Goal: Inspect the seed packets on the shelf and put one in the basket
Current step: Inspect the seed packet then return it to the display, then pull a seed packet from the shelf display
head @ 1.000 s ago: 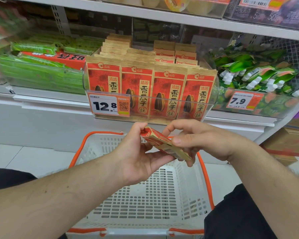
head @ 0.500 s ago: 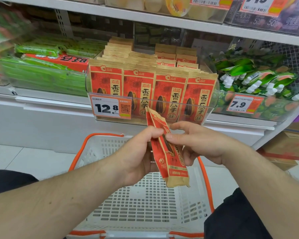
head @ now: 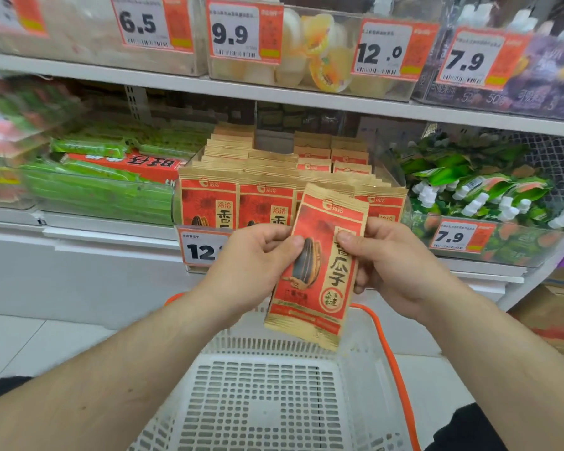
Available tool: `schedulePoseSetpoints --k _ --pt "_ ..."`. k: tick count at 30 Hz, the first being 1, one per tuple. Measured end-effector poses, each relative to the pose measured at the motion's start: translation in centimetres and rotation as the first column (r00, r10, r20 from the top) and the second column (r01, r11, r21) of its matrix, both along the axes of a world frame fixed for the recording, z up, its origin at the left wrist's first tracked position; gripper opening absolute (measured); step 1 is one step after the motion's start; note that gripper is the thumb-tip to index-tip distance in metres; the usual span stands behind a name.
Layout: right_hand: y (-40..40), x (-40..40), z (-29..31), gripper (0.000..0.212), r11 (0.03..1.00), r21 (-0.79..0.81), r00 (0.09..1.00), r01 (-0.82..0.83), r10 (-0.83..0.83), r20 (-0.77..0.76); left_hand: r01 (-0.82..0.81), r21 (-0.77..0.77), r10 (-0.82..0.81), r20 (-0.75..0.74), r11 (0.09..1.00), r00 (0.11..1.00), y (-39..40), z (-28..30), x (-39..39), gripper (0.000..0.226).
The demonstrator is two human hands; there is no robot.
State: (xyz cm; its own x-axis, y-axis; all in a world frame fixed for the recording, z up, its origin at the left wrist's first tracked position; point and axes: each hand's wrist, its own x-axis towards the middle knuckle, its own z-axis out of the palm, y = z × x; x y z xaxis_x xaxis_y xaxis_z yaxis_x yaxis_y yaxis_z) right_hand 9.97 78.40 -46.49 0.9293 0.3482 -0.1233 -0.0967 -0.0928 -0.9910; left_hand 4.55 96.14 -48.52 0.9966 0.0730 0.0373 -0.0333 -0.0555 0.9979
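Note:
A red and tan seed packet (head: pixel 319 271) with a sunflower seed picture stands upright, front face toward me, above the basket. My left hand (head: pixel 254 265) pinches its left edge and my right hand (head: pixel 391 262) pinches its right edge. Behind it, rows of the same seed packets (head: pixel 238 196) fill a clear bin on the shelf. The white plastic basket (head: pixel 274 402) with orange handles sits below my hands, and the part of its inside that shows holds nothing.
Green snack packs (head: pixel 98 187) fill the bin left of the seeds. Green pouches with white caps (head: pixel 476 190) fill the bin on the right. An upper shelf (head: pixel 274 92) carries jelly cups and price tags. A cardboard box (head: pixel 554 317) sits low right.
The packet turned from lying edge-on between my hands to upright and facing me. Both hands rose with it toward the shelf, and the view tilted up.

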Motion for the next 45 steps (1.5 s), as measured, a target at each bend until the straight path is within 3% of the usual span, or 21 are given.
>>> schedulePoseSetpoints --k 5,9,12,14,16,18,20,23,27,32,37,40,42,43,45 --pt "1.8 2.4 2.9 0.009 0.923 0.346 0.983 0.167 -0.131 -0.125 -0.082 -0.029 0.084 0.058 0.996 0.995 1.9 4.6 3.7 0.023" --pt "3.7 4.7 6.0 0.011 0.827 0.505 0.969 0.247 -0.21 -0.131 -0.227 -0.031 0.229 0.171 0.973 0.958 3.3 7.2 7.0 0.01" --pt "4.9 6.9 7.6 0.01 0.8 0.532 0.956 0.278 -0.286 -0.07 -0.392 0.193 0.336 0.269 0.899 0.903 4.9 8.3 9.7 0.041" --pt "5.3 8.5 8.0 0.013 0.821 0.494 0.94 0.287 -0.341 0.021 -0.446 0.493 0.306 0.341 0.747 0.889 6.0 8.5 11.2 0.054" --pt "5.5 9.9 8.1 0.014 0.875 0.387 0.915 0.29 -0.372 0.155 -0.373 0.781 0.224 0.299 0.501 0.928 7.0 8.5 12.7 0.056" --pt "5.8 11.1 7.9 0.014 0.925 0.25 0.891 0.285 -0.352 0.287 -0.162 0.95 0.162 0.122 0.267 0.979 7.5 8.3 14.0 0.066" --pt "6.1 12.3 7.6 0.013 0.952 0.135 0.868 0.275 -0.306 0.39 0.06 0.988 0.116 -0.077 0.144 0.99 7.9 8.0 15.1 0.08" --pt "6.7 13.9 7.1 0.019 0.968 -0.057 0.861 0.242 -0.188 0.473 0.218 0.963 0.081 -0.233 0.161 0.969 8.6 7.6 15.9 0.089" --pt "7.9 16.1 6.1 0.018 0.931 -0.305 0.886 0.2 -0.039 0.462 0.254 0.946 0.061 -0.271 0.2 0.961 8.5 7.7 15.5 0.08" --pt "9.6 17.6 7.0 0.02 0.932 -0.338 0.892 0.129 0.039 0.449 0.278 0.913 0.049 -0.306 0.299 0.951 8.6 7.6 15.0 0.083" --pt "10.3 18.3 6.6 0.018 0.886 -0.452 0.875 0.101 0.138 0.464 0.27 0.908 0.06 -0.304 0.32 0.951 8.6 7.5 14.8 0.094" --pt "10.4 18.8 5.7 0.018 0.777 -0.626 0.884 0.072 0.241 0.401 0.26 0.903 0.043 -0.291 0.341 0.956 8.6 7.7 14.6 0.078" --pt "10.5 19.1 5.7 0.015 0.769 -0.635 0.889 0.073 0.238 0.391 0.259 0.897 0.031 -0.289 0.358 0.957 8.5 7.8 14.5 0.067" --pt "10.6 19.2 5.9 0.011 0.775 -0.624 0.876 0.099 0.23 0.424 0.262 0.893 0.029 -0.292 0.365 0.956 8.5 7.8 14.5 0.066" --pt "10.7 19.1 6.1 0.01 0.737 -0.636 0.763 0.228 0.271 0.587 0.264 0.888 0.043 -0.301 0.377 0.953 8.5 7.9 14.5 0.068"
